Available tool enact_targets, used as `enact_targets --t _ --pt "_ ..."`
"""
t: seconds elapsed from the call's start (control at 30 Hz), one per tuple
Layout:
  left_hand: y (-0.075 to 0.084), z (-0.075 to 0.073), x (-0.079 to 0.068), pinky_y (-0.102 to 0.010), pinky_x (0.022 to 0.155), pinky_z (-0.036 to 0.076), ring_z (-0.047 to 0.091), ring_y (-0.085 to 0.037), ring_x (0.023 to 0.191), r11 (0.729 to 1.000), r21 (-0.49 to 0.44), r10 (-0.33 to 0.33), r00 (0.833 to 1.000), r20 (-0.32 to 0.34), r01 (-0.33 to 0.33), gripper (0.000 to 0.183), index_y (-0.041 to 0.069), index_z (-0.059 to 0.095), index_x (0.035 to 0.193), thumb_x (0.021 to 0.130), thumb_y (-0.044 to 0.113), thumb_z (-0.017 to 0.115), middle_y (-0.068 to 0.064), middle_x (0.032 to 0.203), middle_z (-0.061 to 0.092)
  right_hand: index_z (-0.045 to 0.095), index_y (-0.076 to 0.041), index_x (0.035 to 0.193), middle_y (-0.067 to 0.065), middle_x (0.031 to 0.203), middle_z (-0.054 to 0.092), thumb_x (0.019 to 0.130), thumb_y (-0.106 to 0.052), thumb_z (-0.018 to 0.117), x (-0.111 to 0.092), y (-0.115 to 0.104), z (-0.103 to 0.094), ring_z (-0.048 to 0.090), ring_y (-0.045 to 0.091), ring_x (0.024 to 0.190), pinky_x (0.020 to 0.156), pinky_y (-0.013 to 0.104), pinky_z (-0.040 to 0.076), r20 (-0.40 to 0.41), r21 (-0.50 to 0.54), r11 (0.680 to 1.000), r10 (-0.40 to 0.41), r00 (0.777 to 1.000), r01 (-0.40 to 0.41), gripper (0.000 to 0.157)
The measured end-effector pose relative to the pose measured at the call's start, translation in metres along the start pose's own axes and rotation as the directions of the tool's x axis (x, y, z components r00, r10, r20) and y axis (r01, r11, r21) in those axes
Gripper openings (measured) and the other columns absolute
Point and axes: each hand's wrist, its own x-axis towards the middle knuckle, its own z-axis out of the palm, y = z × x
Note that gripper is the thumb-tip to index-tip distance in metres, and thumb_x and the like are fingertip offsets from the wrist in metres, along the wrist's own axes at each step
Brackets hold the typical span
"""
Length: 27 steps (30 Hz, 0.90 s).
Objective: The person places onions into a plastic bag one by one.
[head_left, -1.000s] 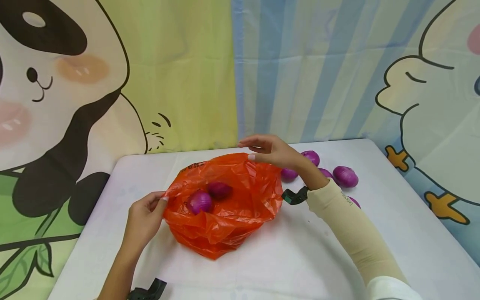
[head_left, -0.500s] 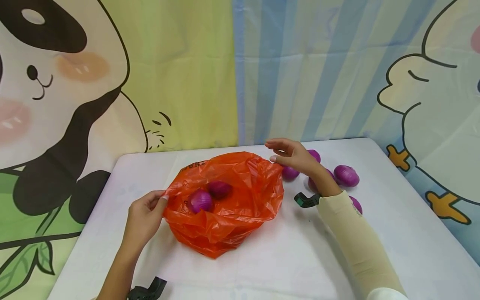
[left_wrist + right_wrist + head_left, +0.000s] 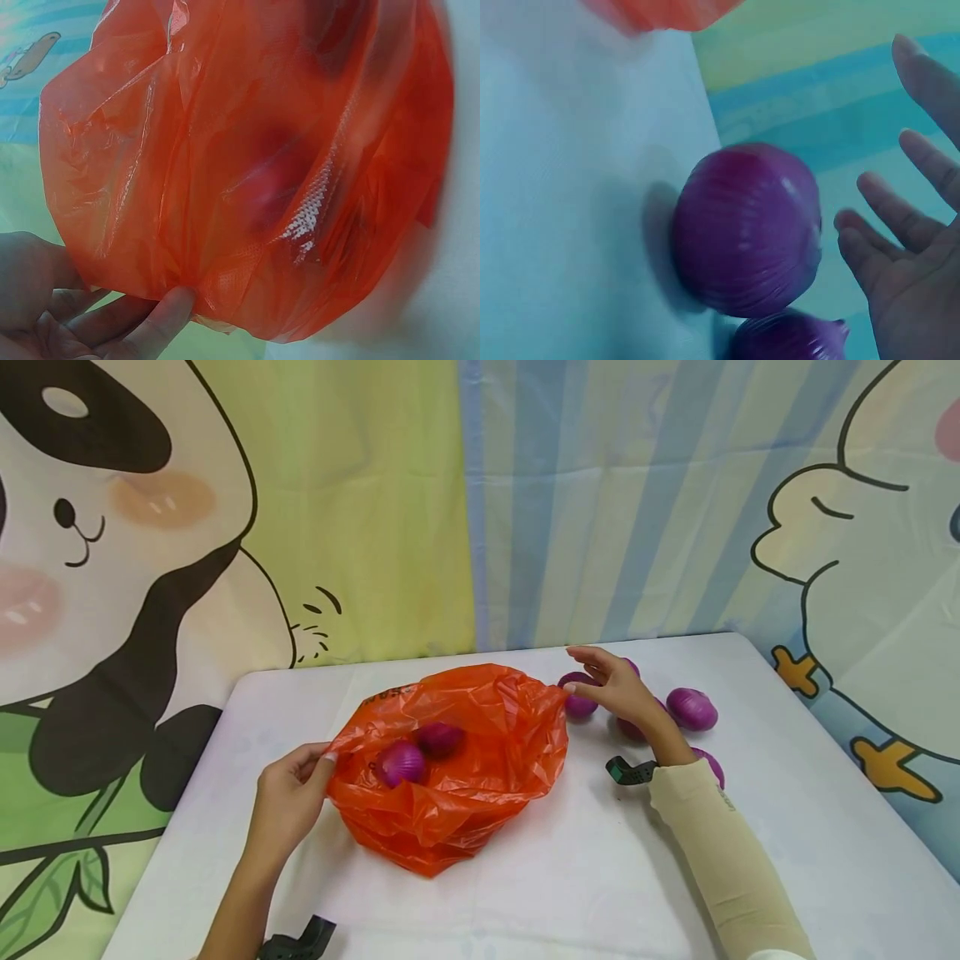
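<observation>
An orange-red plastic bag (image 3: 487,810) stands with its mouth spread wide on the white table. Two purple onions (image 3: 401,763) lie inside it. My left hand (image 3: 292,797) pinches the bag's left rim between thumb and fingers, which the left wrist view also shows at the bag's edge (image 3: 127,285). My right hand (image 3: 618,689) hovers to the right of the bag with fingers spread and holds nothing. Right beneath it sits an onion (image 3: 577,706), large in the right wrist view (image 3: 746,229), a small gap away from the fingers.
Several more onions lie right of the bag, partly hidden by the right arm: one onion (image 3: 692,709) farther right, another (image 3: 708,766) beside the sleeve (image 3: 727,852). A cartoon-printed curtain (image 3: 360,527) rises behind the table's back edge.
My right hand has moved right, from above the bag's far rim to over the nearest loose onion. The left hand keeps its pinch on the bag, and the two onions inside stay put.
</observation>
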Motion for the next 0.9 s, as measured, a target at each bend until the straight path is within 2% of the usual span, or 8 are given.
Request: enact_targets --t 0.2,0.4,0.6,0.77,0.9 --pt "0.0 -0.001 0.001 -0.021 0.07 0.056 0.069 -0.03 0.089 1.0 -0.02 -0.014 1.0 0.001 0.014 0.034 -0.002 0.066 0.117 0.101 0.025 0.053 -0.019 0.105 0.07 0.043 -0.014 0.147 0.016 0.151 0.036 0.086 -0.021 0.076 0.0 0.021 0.003 0.03 0.038 0.139 0.111 0.051 0.028 0.003 -0.11 0.992 0.057 0.998 -0.056 0.07" --pt "-0.001 0.0 0.001 -0.019 0.069 0.055 0.07 -0.027 0.087 1.0 -0.009 0.007 1.0 -0.005 -0.007 0.033 -0.001 0.067 0.115 0.101 0.025 0.053 -0.016 0.102 0.071 0.035 -0.02 0.151 0.014 0.156 0.027 0.083 -0.017 0.077 0.002 0.026 0.009 0.028 0.04 0.139 0.109 0.056 0.029 0.017 -0.147 0.986 0.079 0.997 -0.075 0.08" --pt "-0.002 0.0 0.001 -0.019 0.069 0.055 0.069 -0.027 0.085 1.0 0.008 0.021 1.0 -0.011 -0.02 0.033 -0.002 0.066 0.116 0.101 0.025 0.053 -0.016 0.101 0.071 0.036 -0.016 0.15 0.016 0.153 0.031 0.082 -0.016 0.078 0.006 0.026 0.012 0.033 0.04 0.136 0.106 0.057 0.034 0.017 -0.229 0.971 0.081 0.997 -0.075 0.081" --pt "-0.002 0.001 0.002 -0.02 0.069 0.055 0.069 -0.027 0.085 1.0 0.007 0.021 1.0 -0.009 -0.021 0.033 -0.002 0.066 0.116 0.101 0.025 0.054 -0.016 0.102 0.071 0.05 -0.008 0.141 0.019 0.144 0.045 0.084 -0.012 0.075 0.007 0.027 0.013 0.043 0.039 0.129 0.104 0.057 0.037 0.031 -0.289 0.956 0.063 0.998 -0.051 0.062" --pt "-0.002 0.001 0.001 -0.02 0.069 0.056 0.07 -0.027 0.086 1.0 0.006 0.021 1.0 -0.006 -0.021 0.034 -0.002 0.066 0.116 0.101 0.025 0.053 -0.016 0.102 0.071 0.053 -0.006 0.138 0.018 0.142 0.047 0.085 -0.009 0.072 0.005 0.027 0.014 0.043 0.038 0.129 0.105 0.057 0.035 0.045 -0.296 0.955 0.047 0.998 -0.032 0.056"
